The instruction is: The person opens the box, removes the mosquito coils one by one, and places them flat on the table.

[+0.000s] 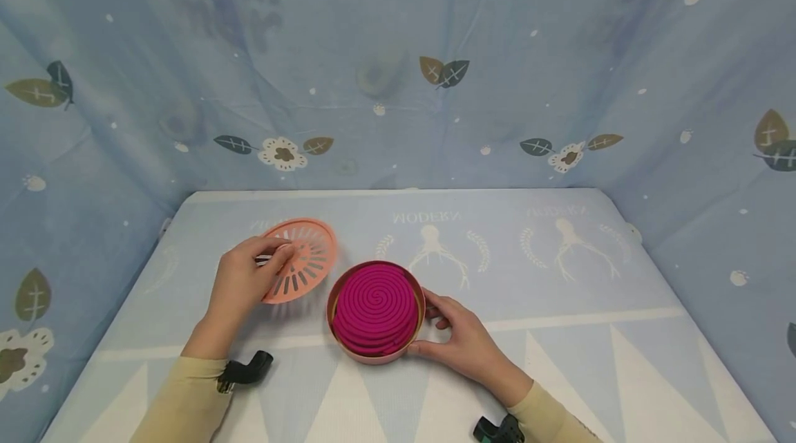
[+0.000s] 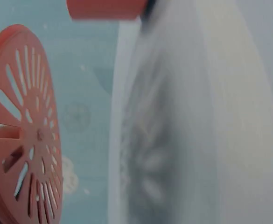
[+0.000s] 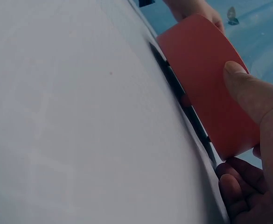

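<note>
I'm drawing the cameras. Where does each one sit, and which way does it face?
Head: on the head, facing forward and down at the round, slotted orange plastic-looking lid, round pink box with magenta spirals, left hand and right hand.
Left wrist: on that wrist, facing past the lid; no hand shows clearly.
Right wrist: on that wrist, facing the box's side; both hands partly show.
Head and left wrist share the lid.

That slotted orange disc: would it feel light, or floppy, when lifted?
The slotted disc is probably light, being thin and full of openings. It seems fairly stiff: pinched by the left hand, it shows no sag.
</note>
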`<state>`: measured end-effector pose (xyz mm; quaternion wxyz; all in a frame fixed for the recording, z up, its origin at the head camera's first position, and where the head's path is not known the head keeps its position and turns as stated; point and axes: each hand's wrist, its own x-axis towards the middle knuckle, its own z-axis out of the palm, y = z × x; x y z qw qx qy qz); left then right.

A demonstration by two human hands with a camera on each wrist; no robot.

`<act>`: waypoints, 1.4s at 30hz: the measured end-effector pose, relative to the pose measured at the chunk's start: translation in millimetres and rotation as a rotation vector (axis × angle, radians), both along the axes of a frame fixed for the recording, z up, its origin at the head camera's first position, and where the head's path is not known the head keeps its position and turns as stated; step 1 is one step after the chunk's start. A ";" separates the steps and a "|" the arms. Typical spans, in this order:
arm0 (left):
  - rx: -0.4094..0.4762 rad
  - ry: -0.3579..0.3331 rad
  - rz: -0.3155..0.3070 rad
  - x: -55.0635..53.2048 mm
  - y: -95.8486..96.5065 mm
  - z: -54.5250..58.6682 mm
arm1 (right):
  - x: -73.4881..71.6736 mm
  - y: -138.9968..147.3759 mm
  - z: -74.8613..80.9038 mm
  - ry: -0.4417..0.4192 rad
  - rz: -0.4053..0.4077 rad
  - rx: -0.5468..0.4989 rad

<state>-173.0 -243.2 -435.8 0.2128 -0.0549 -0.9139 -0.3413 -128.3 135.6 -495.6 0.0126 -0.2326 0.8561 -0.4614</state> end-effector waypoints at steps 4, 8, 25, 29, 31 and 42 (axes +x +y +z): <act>-0.032 -0.051 0.022 -3.6 -16.6 -10.2 | 0.2 -0.4 -1.1 0.001 -0.004 0.004; -0.046 -0.118 0.045 -5.8 -28.7 -17.1 | -0.1 -0.4 -1.5 0.005 -0.001 0.001; -0.159 -0.298 0.110 -6.2 -42.3 -22.4 | 0.0 0.0 -0.4 0.005 0.000 -0.002; -0.160 -0.306 0.114 -6.0 -42.9 -23.7 | -0.2 0.3 -1.1 0.011 0.000 0.004; -0.162 -0.307 0.117 -6.2 -43.3 -24.4 | -0.4 0.4 -1.3 0.016 0.001 0.003; -0.121 -0.321 0.054 -5.0 -39.6 -10.7 | -1.0 -0.3 -0.6 0.015 0.003 -0.007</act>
